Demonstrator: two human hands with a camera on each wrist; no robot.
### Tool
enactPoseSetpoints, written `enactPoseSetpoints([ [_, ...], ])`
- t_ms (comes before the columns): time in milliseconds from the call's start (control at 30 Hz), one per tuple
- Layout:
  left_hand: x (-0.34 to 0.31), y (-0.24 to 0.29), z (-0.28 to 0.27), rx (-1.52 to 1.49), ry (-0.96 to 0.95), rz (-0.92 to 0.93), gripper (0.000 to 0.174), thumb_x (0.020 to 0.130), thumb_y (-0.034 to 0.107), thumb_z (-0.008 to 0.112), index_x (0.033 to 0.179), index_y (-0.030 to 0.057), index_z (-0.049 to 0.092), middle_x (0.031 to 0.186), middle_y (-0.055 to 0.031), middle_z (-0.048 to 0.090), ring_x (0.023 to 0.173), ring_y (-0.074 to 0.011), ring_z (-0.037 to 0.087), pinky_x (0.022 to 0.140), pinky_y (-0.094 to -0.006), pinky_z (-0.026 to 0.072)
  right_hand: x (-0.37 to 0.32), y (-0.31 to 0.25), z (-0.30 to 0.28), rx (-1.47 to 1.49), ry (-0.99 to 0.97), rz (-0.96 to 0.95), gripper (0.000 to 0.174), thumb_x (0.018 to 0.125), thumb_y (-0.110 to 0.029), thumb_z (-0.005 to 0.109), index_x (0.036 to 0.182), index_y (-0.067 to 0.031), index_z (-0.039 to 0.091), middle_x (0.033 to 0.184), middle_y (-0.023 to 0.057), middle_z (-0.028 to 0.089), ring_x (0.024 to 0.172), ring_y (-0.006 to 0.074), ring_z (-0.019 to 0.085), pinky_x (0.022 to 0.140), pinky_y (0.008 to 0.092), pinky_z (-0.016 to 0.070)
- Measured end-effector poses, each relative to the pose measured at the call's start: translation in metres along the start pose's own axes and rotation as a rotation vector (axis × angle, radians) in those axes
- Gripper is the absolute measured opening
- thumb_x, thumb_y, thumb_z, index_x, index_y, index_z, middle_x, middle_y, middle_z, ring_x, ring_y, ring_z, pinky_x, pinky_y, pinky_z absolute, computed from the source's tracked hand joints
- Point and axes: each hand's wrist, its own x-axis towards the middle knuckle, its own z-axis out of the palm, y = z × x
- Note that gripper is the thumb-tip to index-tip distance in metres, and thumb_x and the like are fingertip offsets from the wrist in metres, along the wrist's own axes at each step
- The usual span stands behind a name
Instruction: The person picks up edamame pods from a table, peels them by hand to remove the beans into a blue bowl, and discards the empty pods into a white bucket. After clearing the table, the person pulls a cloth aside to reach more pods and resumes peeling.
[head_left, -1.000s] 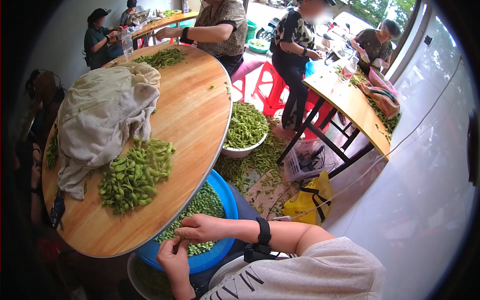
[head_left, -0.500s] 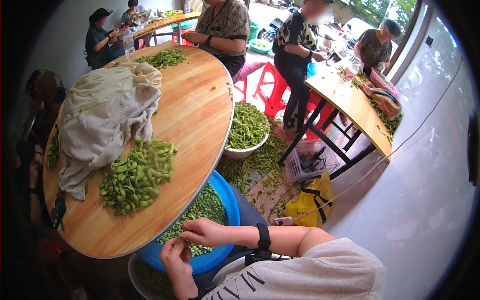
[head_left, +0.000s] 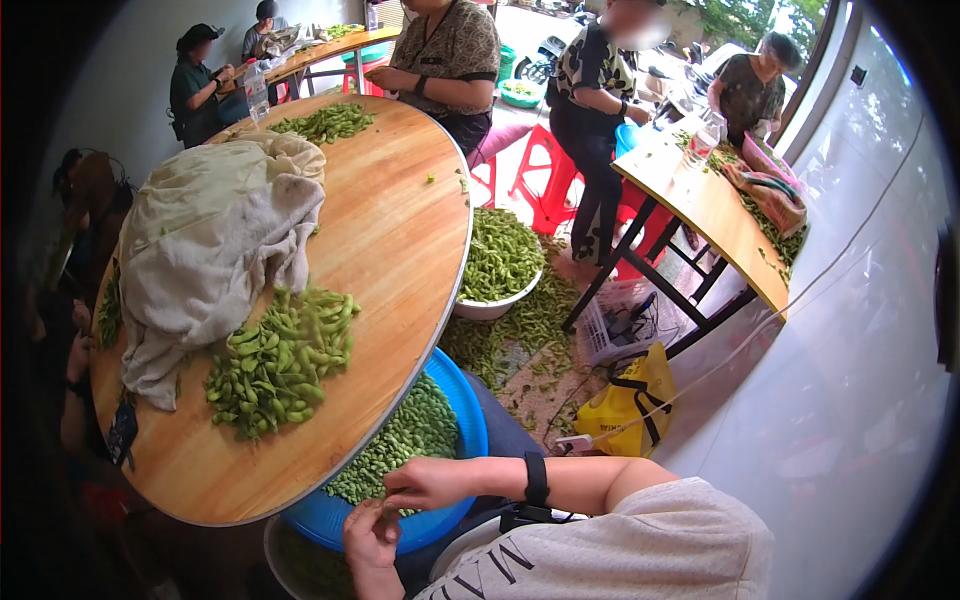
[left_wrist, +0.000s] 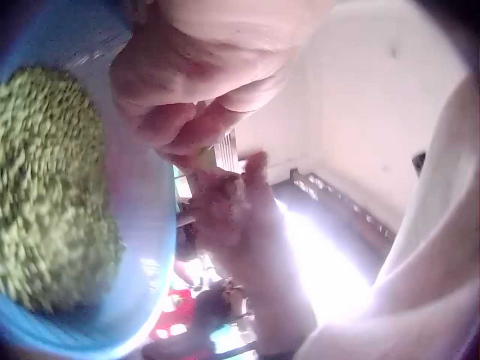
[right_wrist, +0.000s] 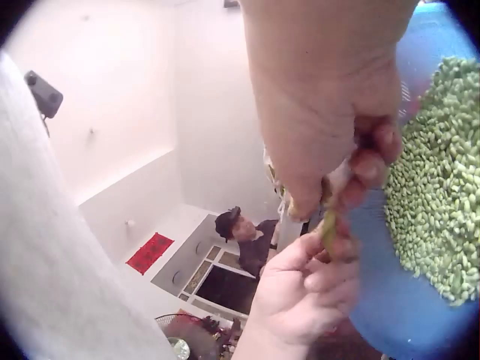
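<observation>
Both hands meet over the front edge of a blue basket (head_left: pixel 474 420) of shelled green beans (head_left: pixel 410 437). My left hand (head_left: pixel 370 535) pinches a small green pod (right_wrist: pixel 329 229), plainest in the right wrist view. Against the pod's other end, my right hand (head_left: pixel 430 483) has its thumb and fingers closed, with the remaining fingers curled. In the left wrist view the left hand (left_wrist: pixel 210 67) fills the top, a yellow-green bit (left_wrist: pixel 204 159) shows at its fingertips, and the right hand (left_wrist: pixel 240 232) is blurred below. Fingers partly hide the pod.
A round wooden table (head_left: pixel 390 230) overhangs the basket, bearing a pod pile (head_left: pixel 280 370) and a cloth heap (head_left: pixel 215 250). Beyond are a white basin of pods (head_left: pixel 500 256), a yellow bag (head_left: pixel 628 408) and a second table (head_left: pixel 715 235). Several people sit or stand around.
The head view has shifted slightly, so table and basket appear a little lower and further right. Both hands stay together over the basket, their fingers slightly repositioned.
</observation>
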Motion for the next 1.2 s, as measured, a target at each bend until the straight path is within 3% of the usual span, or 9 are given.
enactPoseSetpoints([
  [67,-0.003,-0.002,0.006,0.239,0.093,0.185,0.009,0.079,0.006,0.056,0.071,0.0012,0.056,0.059,-0.0076,0.057,0.039,-0.0085,0.043,0.036,-0.0195,0.0304,0.001,-0.002,-0.006,-0.142,0.016,0.057,0.025,0.083,-0.025,0.058,0.077,-0.0008,0.053,0.061,0.0126,0.05,0.055,0.0272,0.052,0.051,0.0356,0.0399],
  [167,-0.005,-0.002,0.01,0.424,0.146,0.258,0.007,0.078,0.003,0.056,0.072,-0.0007,0.055,0.06,-0.0076,0.057,0.04,-0.0072,0.042,0.037,-0.0187,0.0305,0.006,-0.003,-0.004,-0.076,0.228,-0.181,0.025,0.08,-0.025,0.061,0.079,-0.0004,0.056,0.065,0.0121,0.053,0.058,0.0263,0.054,0.053,0.0343,0.042],
  [367,-0.012,0.007,0.012,0.238,0.003,0.094,0.006,0.077,-0.001,0.052,0.075,-0.0035,0.056,0.061,-0.008,0.057,0.042,-0.0069,0.043,0.038,-0.0176,0.0312,0.01,0.014,-0.001,0.116,0.028,0.182,0.022,0.077,-0.021,0.061,0.082,0.0008,0.059,0.068,0.0122,0.058,0.061,0.0243,0.057,0.056,0.0322,0.0443],
  [733,0.007,-0.014,-0.012,0.363,0.008,0.069,0.007,0.079,0.004,0.058,0.076,-0.0017,0.06,0.064,-0.0064,0.06,0.047,-0.0083,0.05,0.04,-0.0185,0.0354,0.016,0.019,0.005,-0.15,-0.045,0.178,0.018,0.068,-0.016,0.057,0.074,0.0004,0.053,0.064,0.0171,0.059,0.06,0.0338,0.059,0.054,0.0398,0.047],
  [867,0.019,-0.023,-0.019,0.372,0.143,0.173,0.008,0.079,0.001,0.058,0.085,-0.0021,0.054,0.065,-0.0081,0.06,0.048,-0.0111,0.053,0.04,-0.0201,0.0391,0.015,0.076,0.025,-0.42,0.193,0.304,0.018,0.069,-0.02,0.06,0.071,-0.002,0.056,0.064,0.0193,0.057,0.06,0.0368,0.056,0.055,0.0428,0.0447],
  [967,0.019,-0.024,-0.011,0.348,0.18,0.278,0.014,0.079,-0.003,0.055,0.09,-0.0016,0.047,0.067,-0.0101,0.058,0.048,-0.0144,0.056,0.04,-0.0235,0.0439,0.011,0.035,0.01,-0.167,0.177,0.288,0.021,0.07,-0.021,0.064,0.072,-0.0012,0.056,0.064,0.0194,0.057,0.058,0.0362,0.055,0.054,0.0412,0.0437],
  [1000,0.019,-0.023,-0.005,0.331,0.183,0.3,0.013,0.079,-0.004,0.054,0.09,-0.0019,0.047,0.067,-0.0104,0.057,0.048,-0.0147,0.056,0.04,-0.0238,0.0446,0.012,0.035,0.014,-0.1,0.175,0.293,0.026,0.07,-0.022,0.067,0.073,0.0002,0.055,0.061,0.0149,0.056,0.054,0.0276,0.054,0.053,0.0374,0.0424],
  [1133,0.019,-0.021,0.003,0.29,0.175,0.317,0.012,0.079,-0.005,0.052,0.089,-0.0014,0.046,0.067,-0.0104,0.056,0.048,-0.0159,0.056,0.041,-0.0254,0.0464,0.01,0.04,0.018,0.389,0.178,0.473,0.027,0.073,-0.022,0.066,0.083,0.0007,0.056,0.072,0.0072,0.058,0.069,0.012,0.052,0.061,0.0295,0.0433],
  [1200,0.018,-0.022,0.001,0.27,0.163,0.309,0.013,0.079,-0.005,0.052,0.089,-0.0005,0.046,0.067,-0.0102,0.057,0.048,-0.0162,0.056,0.04,-0.0255,0.0462,0.008,0.035,0.015,0.358,0.171,0.459,0.026,0.072,-0.021,0.066,0.081,0.0004,0.055,0.072,0.0077,0.058,0.068,0.0127,0.052,0.06,0.0297,0.0432],
])
